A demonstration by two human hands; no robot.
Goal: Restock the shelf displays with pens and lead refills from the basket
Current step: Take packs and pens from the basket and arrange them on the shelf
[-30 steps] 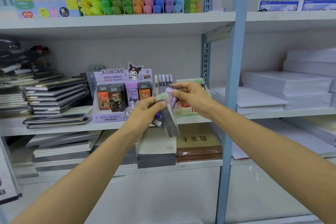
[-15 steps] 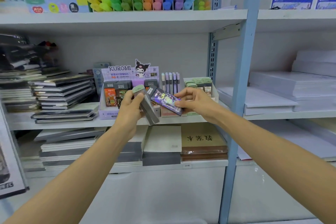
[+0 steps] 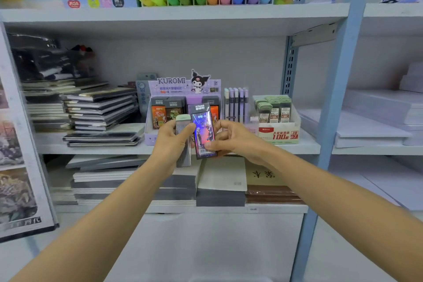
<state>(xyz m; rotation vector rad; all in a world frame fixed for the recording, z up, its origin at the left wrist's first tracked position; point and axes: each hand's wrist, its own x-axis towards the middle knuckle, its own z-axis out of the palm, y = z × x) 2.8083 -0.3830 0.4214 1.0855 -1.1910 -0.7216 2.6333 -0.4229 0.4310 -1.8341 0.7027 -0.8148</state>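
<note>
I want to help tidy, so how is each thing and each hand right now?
left hand: grips the green-capped refill case.
green-capped refill case: upright, held before the shelf.
right hand: pinches the Ultraman refill case.
Ultraman refill case: upright, held, not yet in a display.
Kuromi display box: standing on the shelf, partly stocked.
white refill box: standing, green-capped refills upright inside.

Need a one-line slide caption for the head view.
Restocking: right hand holds a purple refill case before the Kuromi display box; left hand grips a green-capped case.
</note>
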